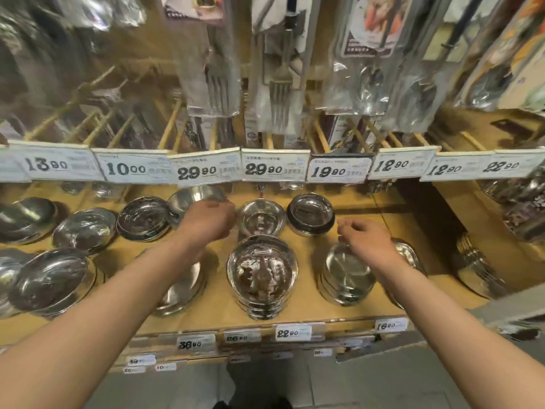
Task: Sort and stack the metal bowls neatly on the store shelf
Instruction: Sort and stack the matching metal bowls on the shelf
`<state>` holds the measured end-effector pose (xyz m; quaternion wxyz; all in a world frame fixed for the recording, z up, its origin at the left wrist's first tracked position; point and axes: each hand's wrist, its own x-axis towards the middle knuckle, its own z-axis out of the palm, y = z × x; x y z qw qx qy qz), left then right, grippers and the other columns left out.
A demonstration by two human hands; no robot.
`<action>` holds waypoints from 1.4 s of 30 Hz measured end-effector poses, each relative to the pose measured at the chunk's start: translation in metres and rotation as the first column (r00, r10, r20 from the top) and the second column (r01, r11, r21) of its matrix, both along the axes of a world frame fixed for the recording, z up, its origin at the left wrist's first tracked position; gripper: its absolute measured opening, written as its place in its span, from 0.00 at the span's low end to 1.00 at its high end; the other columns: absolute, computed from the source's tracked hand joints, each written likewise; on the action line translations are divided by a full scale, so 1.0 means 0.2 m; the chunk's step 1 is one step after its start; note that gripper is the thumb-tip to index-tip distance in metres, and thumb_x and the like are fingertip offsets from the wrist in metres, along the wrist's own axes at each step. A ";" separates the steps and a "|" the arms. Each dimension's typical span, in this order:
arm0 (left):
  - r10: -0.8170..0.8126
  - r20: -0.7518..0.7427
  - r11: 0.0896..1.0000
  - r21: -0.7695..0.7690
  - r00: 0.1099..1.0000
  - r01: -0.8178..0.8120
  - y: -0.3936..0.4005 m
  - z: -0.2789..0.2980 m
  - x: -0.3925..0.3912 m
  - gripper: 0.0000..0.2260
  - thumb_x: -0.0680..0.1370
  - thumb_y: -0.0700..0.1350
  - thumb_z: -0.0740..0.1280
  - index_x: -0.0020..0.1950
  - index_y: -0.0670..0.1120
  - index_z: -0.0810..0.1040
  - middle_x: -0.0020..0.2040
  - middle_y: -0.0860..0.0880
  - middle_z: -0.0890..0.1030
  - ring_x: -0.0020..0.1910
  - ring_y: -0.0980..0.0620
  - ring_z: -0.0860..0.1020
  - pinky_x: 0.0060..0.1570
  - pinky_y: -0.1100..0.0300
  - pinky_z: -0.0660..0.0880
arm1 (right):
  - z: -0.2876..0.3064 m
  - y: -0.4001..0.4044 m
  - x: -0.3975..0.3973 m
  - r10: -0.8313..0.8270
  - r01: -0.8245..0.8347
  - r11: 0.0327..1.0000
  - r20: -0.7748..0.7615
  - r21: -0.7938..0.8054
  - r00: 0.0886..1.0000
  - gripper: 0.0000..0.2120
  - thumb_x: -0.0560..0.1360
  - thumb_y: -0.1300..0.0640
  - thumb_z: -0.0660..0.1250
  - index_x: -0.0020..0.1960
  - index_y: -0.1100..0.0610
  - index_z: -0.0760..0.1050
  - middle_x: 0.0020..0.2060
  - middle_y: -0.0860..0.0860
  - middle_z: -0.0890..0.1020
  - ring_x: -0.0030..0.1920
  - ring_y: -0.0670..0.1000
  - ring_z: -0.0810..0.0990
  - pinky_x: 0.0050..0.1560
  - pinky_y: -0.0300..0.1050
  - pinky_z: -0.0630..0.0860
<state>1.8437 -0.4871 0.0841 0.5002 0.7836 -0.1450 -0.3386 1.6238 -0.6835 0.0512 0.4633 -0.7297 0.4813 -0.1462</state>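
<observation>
Many metal bowls (262,268) on wooden shelf (306,302)

Only one view here, head cam, wide-angle, edges bend a lot. Sits above shelf (309,308), looks forward and down into it. Pretty close: both forearms reach in from bottom corners, left hand (206,221) and right hand (365,239) land mid-frame over bowls (261,271). Price tags (274,168) cross at mid-height, hanging cutlery packs (278,93) fill top. Floor strip shows at bottom edge.
</observation>
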 end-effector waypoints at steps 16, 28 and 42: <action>0.272 -0.060 0.958 0.104 0.960 -0.265 0.11 -0.20 0.06 0.06 0.82 0.42 0.66 0.54 0.45 0.82 0.49 0.45 0.88 0.46 0.51 0.87 0.41 0.60 0.80 | -0.39 -0.58 0.35 0.205 -0.172 0.975 -0.272 0.137 0.940 0.09 0.79 0.57 0.69 0.41 0.58 0.75 0.40 0.56 0.76 0.42 0.54 0.73 0.44 0.47 0.70; 0.508 -0.117 0.861 0.090 0.854 -0.500 0.15 -0.23 -0.09 0.06 0.83 0.41 0.65 0.52 0.45 0.81 0.44 0.49 0.84 0.43 0.51 0.79 0.54 0.53 0.76 | -0.45 -0.67 0.44 0.224 -0.236 0.971 -0.461 0.032 0.859 0.17 0.78 0.47 0.69 0.56 0.60 0.81 0.53 0.61 0.83 0.54 0.59 0.82 0.46 0.44 0.76; 0.402 -0.141 0.915 0.019 0.905 -0.403 0.30 -0.17 -0.11 0.07 0.83 0.40 0.64 0.55 0.43 0.81 0.43 0.48 0.83 0.43 0.52 0.79 0.50 0.55 0.78 | -0.16 -0.45 0.27 -0.015 0.040 0.979 -0.125 0.198 0.992 0.09 0.73 0.58 0.76 0.40 0.62 0.78 0.30 0.57 0.85 0.31 0.55 0.85 0.43 0.52 0.85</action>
